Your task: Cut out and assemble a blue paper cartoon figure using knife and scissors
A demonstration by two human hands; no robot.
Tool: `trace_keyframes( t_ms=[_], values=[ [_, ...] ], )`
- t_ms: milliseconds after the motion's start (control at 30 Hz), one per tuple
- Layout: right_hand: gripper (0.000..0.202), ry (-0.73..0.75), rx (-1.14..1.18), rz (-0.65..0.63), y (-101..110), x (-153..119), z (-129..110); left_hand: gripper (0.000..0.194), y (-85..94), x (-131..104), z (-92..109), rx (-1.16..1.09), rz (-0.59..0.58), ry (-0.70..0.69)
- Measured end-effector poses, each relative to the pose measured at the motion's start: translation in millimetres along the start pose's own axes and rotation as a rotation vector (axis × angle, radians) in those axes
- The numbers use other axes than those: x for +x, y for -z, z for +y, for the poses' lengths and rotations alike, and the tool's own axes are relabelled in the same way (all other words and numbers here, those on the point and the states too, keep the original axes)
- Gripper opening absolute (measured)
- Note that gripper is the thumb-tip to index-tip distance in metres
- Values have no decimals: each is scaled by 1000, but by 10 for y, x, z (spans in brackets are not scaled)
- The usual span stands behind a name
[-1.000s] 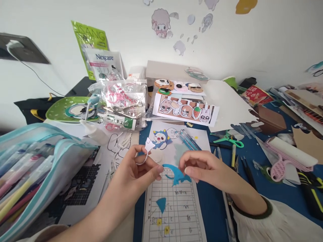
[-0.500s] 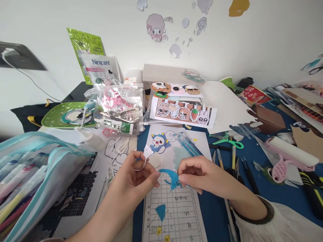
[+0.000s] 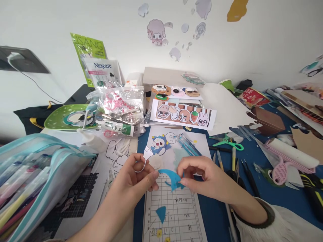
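Between my hands hangs a curved, ragged blue paper piece [image 3: 173, 178] above a gridded paper sheet [image 3: 176, 208]. My left hand [image 3: 141, 176] pinches its left end between thumb and finger; a white paper scrap [image 3: 147, 153] with a thin curled strip is also at these fingers. My right hand [image 3: 199, 173] pinches the right side of the blue piece. Below, a blue triangle [image 3: 161, 214] and small yellow pieces [image 3: 159, 233] lie on the gridded sheet. Behind the hands is a drawing of a blue and white character [image 3: 160, 144], with blue pens [image 3: 188, 144] beside it.
Left are a pen bag [image 3: 37, 168], a glue bottle [image 3: 93, 141] and a green tray [image 3: 60, 117]. Plastic bags [image 3: 121, 111] and a sticker strip [image 3: 183, 114] stand behind. Right are green scissors [image 3: 227, 142], tweezers [image 3: 249, 176] and a pink roller [image 3: 290, 156].
The camera view has tilted slightly, so the background sits a little lower. My right fingertips have shifted slightly on the blue piece, and both hands still hold it.
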State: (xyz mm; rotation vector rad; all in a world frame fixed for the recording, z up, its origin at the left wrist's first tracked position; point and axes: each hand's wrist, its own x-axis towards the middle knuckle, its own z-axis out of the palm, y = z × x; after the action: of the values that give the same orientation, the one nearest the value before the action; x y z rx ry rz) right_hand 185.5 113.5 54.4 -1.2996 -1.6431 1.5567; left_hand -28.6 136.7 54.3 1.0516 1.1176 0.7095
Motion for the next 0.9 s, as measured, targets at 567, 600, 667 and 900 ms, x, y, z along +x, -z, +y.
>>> trace_keyframes(
  t_ms=[567, 600, 667, 900],
  values=[
    [20, 173, -56, 120, -80, -6, 65, 32, -25, -9, -7, -27, 55, 5],
    [21, 174, -48, 118, -79, -6, 68, 32, -26, -8, -10, -24, 60, 2],
    [26, 187, -24, 112, -82, -2, 70, 32, -29, -11, -17, -23, 62, -5],
    [33, 227, 5, 140, -117, 41, 69, 32, -18, -9, -48, -53, 57, -7]
  ],
)
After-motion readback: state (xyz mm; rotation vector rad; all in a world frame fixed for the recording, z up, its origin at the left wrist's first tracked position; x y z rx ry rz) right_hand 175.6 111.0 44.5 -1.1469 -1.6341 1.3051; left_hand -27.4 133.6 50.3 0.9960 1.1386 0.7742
